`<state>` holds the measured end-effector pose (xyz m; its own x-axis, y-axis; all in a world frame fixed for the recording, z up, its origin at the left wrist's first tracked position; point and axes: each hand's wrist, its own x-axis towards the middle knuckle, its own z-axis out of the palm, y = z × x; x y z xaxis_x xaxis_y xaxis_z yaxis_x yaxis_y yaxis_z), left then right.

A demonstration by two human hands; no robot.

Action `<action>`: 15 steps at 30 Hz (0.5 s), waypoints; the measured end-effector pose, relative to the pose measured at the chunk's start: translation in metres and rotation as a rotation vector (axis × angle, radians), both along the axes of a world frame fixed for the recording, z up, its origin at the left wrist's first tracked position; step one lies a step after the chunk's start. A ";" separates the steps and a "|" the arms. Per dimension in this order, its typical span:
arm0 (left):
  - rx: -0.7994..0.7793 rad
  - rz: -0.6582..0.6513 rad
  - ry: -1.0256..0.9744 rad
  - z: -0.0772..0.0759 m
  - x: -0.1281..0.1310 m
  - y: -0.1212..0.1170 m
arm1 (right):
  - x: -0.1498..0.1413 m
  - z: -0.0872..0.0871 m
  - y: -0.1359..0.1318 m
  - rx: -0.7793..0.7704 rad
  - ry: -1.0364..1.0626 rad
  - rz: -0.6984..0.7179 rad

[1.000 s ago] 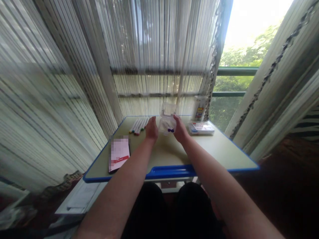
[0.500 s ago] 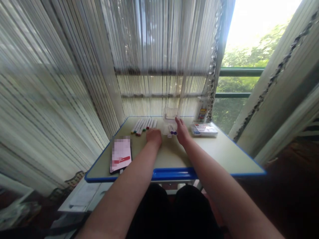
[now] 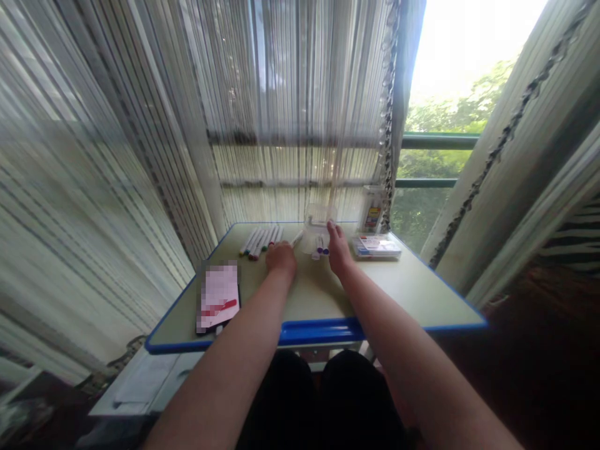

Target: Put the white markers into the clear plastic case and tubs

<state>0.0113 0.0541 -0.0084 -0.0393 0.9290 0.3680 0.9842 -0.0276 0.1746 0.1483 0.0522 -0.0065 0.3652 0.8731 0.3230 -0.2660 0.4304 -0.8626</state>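
My left hand [image 3: 281,257] is closed round a white marker [image 3: 297,238], whose far end points toward a clear plastic case [image 3: 309,245]. That case stands with its lid [image 3: 321,214] raised, and two purple-tipped markers [image 3: 322,244] lie inside. At the case's right side, my right hand [image 3: 337,250] grips its edge, fingers upward. Left of my left hand, several white markers [image 3: 260,240] with coloured ends lie side by side on the table. My left fingertips are partly hidden by the hand itself.
A closed clear case [image 3: 376,245] with coloured contents lies on the table's right, with an upright clear package [image 3: 373,215] behind it. A tablet or phone with a pink screen [image 3: 219,294] lies at the left. The table [image 3: 412,294] has a blue rim; a curtain hangs behind.
A white marker now shows in my left hand, beside the row of markers and pointing at the case. My right hand stays at the case. The whole view has shifted slightly.
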 end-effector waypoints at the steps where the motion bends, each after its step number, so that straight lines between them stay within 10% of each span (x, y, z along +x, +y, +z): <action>1: 0.032 0.030 -0.064 0.001 0.001 0.000 | 0.001 0.000 0.001 0.005 0.009 -0.007; 9: 0.797 -0.243 -0.463 0.009 -0.003 0.001 | 0.009 -0.002 0.006 -0.033 -0.005 -0.096; 15: 0.970 -0.507 -0.434 0.005 -0.004 -0.001 | 0.011 -0.004 0.011 -0.050 0.009 -0.033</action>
<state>0.0073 0.0531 -0.0035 -0.0424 0.2130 0.9761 0.6858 -0.7043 0.1834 0.1595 0.0636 -0.0102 0.3971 0.8752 0.2763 -0.2599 0.3960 -0.8807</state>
